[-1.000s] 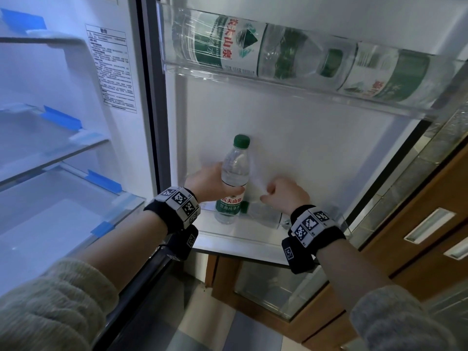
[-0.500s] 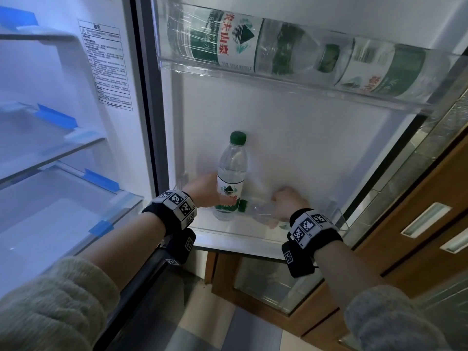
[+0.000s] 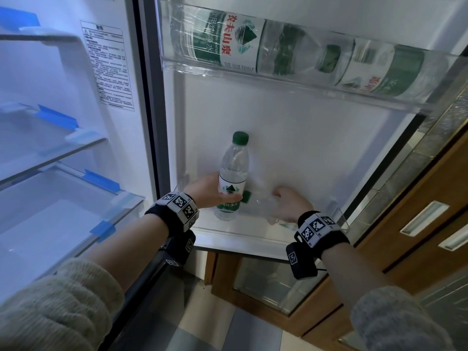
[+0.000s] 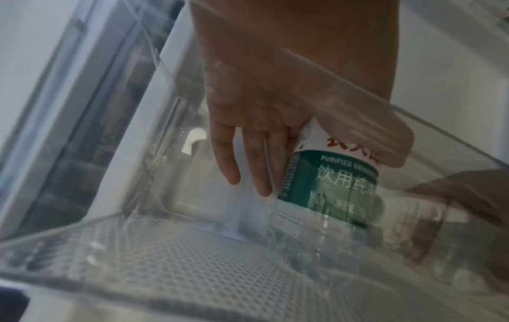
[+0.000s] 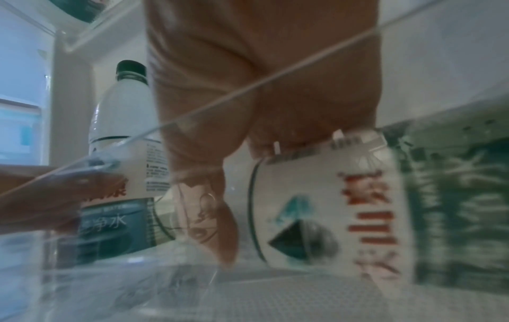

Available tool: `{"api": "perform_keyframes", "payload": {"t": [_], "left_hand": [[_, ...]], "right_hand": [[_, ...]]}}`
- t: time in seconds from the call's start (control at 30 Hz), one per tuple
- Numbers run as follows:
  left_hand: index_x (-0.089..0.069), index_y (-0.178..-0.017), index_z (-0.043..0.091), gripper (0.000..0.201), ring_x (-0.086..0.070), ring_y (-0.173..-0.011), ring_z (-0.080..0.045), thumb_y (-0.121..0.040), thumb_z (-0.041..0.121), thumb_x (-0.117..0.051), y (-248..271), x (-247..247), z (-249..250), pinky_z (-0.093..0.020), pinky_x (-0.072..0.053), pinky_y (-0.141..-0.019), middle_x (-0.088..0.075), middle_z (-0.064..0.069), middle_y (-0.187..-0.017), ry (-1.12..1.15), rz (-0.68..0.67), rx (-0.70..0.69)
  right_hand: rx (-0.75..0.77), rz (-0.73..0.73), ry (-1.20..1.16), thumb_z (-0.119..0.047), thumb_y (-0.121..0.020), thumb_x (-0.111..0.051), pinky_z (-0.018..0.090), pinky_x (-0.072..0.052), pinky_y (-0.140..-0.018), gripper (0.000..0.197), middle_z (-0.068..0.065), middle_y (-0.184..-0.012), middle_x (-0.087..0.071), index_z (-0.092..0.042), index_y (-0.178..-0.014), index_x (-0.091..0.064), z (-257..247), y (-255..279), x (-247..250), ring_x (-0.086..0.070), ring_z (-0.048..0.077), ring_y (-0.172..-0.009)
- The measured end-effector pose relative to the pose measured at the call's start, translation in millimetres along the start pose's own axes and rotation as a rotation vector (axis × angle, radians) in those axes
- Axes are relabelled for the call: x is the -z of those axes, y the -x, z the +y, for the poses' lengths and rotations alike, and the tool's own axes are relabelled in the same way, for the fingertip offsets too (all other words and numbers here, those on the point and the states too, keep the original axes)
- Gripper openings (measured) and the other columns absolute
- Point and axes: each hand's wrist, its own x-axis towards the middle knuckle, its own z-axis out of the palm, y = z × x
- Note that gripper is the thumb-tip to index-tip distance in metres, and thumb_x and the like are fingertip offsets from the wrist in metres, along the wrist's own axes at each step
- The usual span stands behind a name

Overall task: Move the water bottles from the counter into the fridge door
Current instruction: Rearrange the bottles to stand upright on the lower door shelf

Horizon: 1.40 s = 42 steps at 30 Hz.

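Observation:
An upright water bottle [image 3: 233, 171] with a green cap stands with its base down inside the clear lower door bin [image 3: 253, 238]. My left hand [image 3: 206, 192] grips it round the label; in the left wrist view the thumb lies across the upright bottle's label [image 4: 333, 172]. A second water bottle [image 3: 263, 205] lies on its side in the same bin, cap toward the upright one. My right hand [image 3: 290, 203] grips it from above. The right wrist view shows the lying bottle [image 5: 330, 207] low over the bin floor and the upright bottle [image 5: 123, 130] to its left.
The upper door bin [image 3: 304, 79] holds two large water bottles [image 3: 240, 41] lying on their sides. Left of the door are the fridge's glass shelves [image 3: 63, 153] and a drawer [image 3: 63, 224]. A wooden cabinet [image 3: 417, 224] stands to the right.
Both hands have sunk lower into the bottom door bin with their bottles. The right hand has gone deeper behind the bin's front wall.

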Motion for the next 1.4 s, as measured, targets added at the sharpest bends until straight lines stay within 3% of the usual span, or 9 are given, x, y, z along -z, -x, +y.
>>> {"api": "perform_keyframes", "payload": {"t": [0.07, 0.23, 0.37, 0.53, 0.7, 0.87, 1.03, 1.17, 1.4], "left_hand": [[-0.058, -0.115, 0.029, 0.052, -0.066, -0.094, -0.012, -0.074, 0.058, -0.068, 0, 0, -1, -0.039, -0.056, -0.088, -0.071, 0.005, -0.108, 0.003, 0.006, -0.004], [-0.057, -0.115, 0.028, 0.063, -0.066, -0.093, -0.013, -0.067, 0.067, -0.065, -2, -2, -2, -0.040, -0.056, -0.088, -0.071, 0.004, -0.108, -0.014, 0.011, 0.006], [-0.056, -0.117, 0.027, 0.060, -0.067, -0.095, -0.015, -0.070, 0.062, -0.068, -3, -3, -3, -0.040, -0.055, -0.090, -0.070, 0.003, -0.109, -0.006, 0.008, 0.017], [-0.057, -0.114, 0.028, 0.049, -0.066, -0.092, -0.012, -0.075, 0.054, -0.070, 0, -3, 1, -0.037, -0.054, -0.090, -0.070, 0.003, -0.108, 0.011, 0.008, 0.001], [-0.057, -0.119, 0.027, 0.062, -0.067, -0.094, -0.012, -0.069, 0.063, -0.067, 3, -2, 3, -0.040, -0.056, -0.089, -0.070, 0.004, -0.112, 0.000, 0.010, 0.021], [-0.052, -0.124, 0.026, 0.080, -0.065, -0.096, -0.015, -0.060, 0.072, -0.065, 5, -1, 3, -0.040, -0.056, -0.088, -0.069, 0.004, -0.114, -0.012, 0.057, 0.067], [-0.048, -0.127, 0.021, 0.079, -0.063, -0.099, -0.019, -0.065, 0.064, -0.070, 7, -1, 5, -0.041, -0.054, -0.089, -0.065, 0.001, -0.116, -0.024, 0.079, 0.125], [-0.049, -0.125, 0.021, 0.091, -0.064, -0.095, -0.018, -0.053, 0.075, -0.062, 6, -1, 4, -0.040, -0.056, -0.086, -0.067, 0.001, -0.112, -0.025, 0.086, 0.138], [-0.054, -0.117, 0.023, 0.063, -0.064, -0.088, -0.010, -0.066, 0.053, -0.074, 6, 0, 5, -0.029, -0.055, -0.079, -0.068, 0.007, -0.100, 0.038, 0.095, 0.144]], "right_hand": [[0.001, 0.091, -0.029, -0.032, -0.064, -0.079, 0.032, -0.049, -0.079, 0.053, -0.004, -0.101, -0.060, -0.025, -0.110, -0.055, 1, 9, 3, -0.058, 0.020, -0.088], [0.041, 0.349, -0.211, -0.033, -0.066, -0.076, 0.031, -0.048, -0.082, 0.064, -0.001, -0.109, -0.064, -0.024, -0.126, -0.054, 4, 29, 13, -0.060, 0.023, -0.095], [0.091, 0.465, -0.559, -0.031, -0.068, -0.081, 0.033, -0.051, -0.083, 0.056, -0.008, -0.097, -0.062, -0.023, -0.119, -0.058, 3, 31, 20, -0.061, 0.017, -0.088], [0.138, 0.453, -0.871, -0.024, -0.070, -0.084, 0.042, -0.057, -0.082, 0.037, -0.001, -0.098, -0.070, -0.016, -0.100, -0.065, -7, 26, 15, -0.067, 0.016, -0.089], [0.234, 0.403, -0.895, -0.029, -0.069, -0.084, 0.033, -0.056, -0.079, 0.039, -0.005, -0.100, -0.072, -0.022, -0.104, -0.066, -24, 20, 6, -0.068, 0.014, -0.093], [0.283, 0.306, -0.929, -0.028, -0.071, -0.082, 0.043, -0.056, -0.089, 0.052, -0.006, -0.111, -0.069, -0.026, -0.118, -0.059, -26, 16, 2, -0.066, 0.014, -0.101], [0.213, 0.352, -0.882, -0.018, -0.066, -0.086, 0.037, -0.055, -0.087, 0.055, -0.001, -0.110, -0.067, -0.024, -0.112, -0.057, -22, 16, -6, -0.065, 0.017, -0.101], [0.030, 0.274, -0.720, -0.028, -0.058, -0.091, 0.035, -0.056, -0.087, 0.060, 0.002, -0.108, -0.072, -0.016, -0.109, -0.064, -13, 12, -19, -0.068, 0.017, -0.096], [0.046, 0.259, -0.707, -0.018, -0.060, -0.089, 0.033, -0.053, -0.087, 0.054, 0.000, -0.104, -0.066, -0.018, -0.105, -0.059, -28, 15, -14, -0.064, 0.017, -0.096]]}}
